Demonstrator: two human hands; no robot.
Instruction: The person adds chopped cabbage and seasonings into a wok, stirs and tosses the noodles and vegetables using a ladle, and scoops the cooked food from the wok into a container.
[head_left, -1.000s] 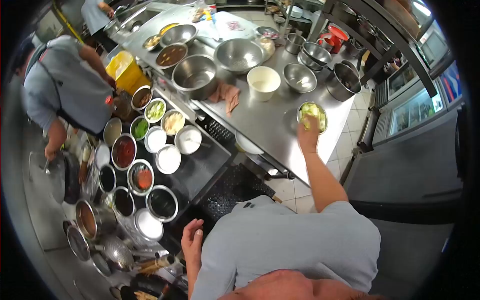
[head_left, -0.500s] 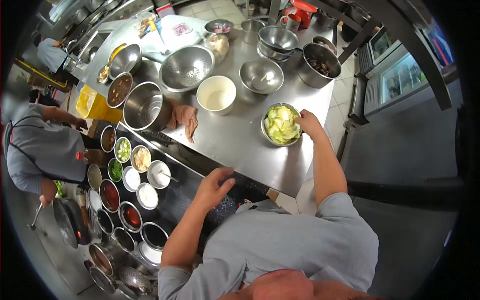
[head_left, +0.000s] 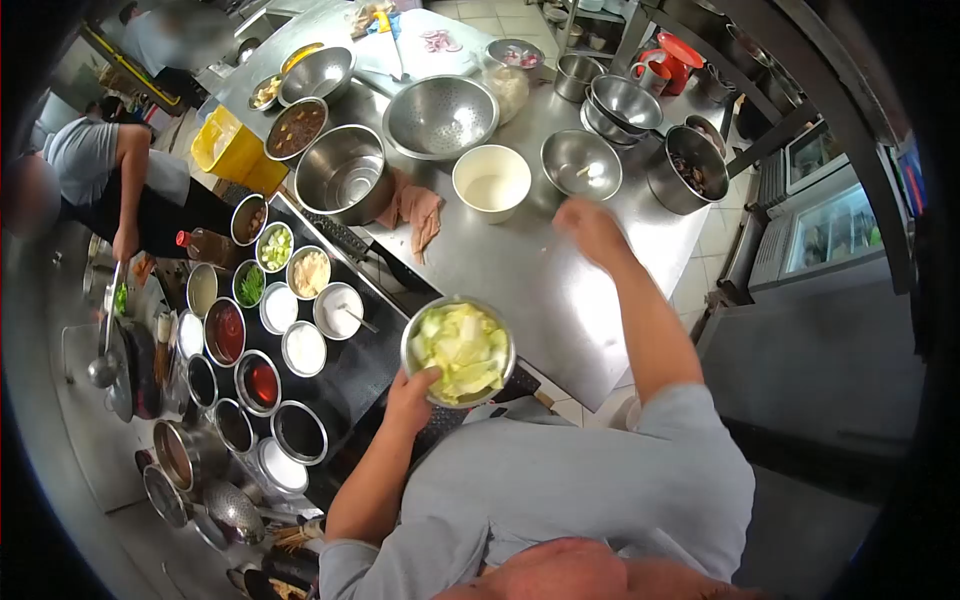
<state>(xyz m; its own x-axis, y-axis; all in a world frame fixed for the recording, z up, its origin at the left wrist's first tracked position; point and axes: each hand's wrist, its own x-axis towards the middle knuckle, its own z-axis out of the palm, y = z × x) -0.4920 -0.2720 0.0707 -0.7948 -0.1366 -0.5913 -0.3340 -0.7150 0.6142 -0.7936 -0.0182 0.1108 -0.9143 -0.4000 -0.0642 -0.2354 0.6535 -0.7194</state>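
A metal bowl of cut pale green cabbage point(head_left: 460, 350) is held by my left hand point(head_left: 411, 400), whose thumb lies over the near left rim. The bowl is off the table, in front of my body. My right hand point(head_left: 590, 232) is over the steel table point(head_left: 560, 320), just below an empty-looking metal bowl point(head_left: 581, 166); its fingers are blurred and partly hidden. A cream plastic tub point(head_left: 491, 184) stands left of that hand, with a pinkish cloth point(head_left: 412, 212) beside it.
Several seasoning containers point(head_left: 304, 348) stand at the left. A co-worker point(head_left: 130, 170) holds a ladle point(head_left: 104, 368) over a wok. A colander point(head_left: 440, 118), a deep pot point(head_left: 345, 175) and a pot of dark food point(head_left: 688, 169) stand on the table. A refrigerator point(head_left: 825, 225) is at the right.
The cabbage bowl has moved from the table leftward and toward my body, into my left hand. My right hand has let go of it and moved up and left.
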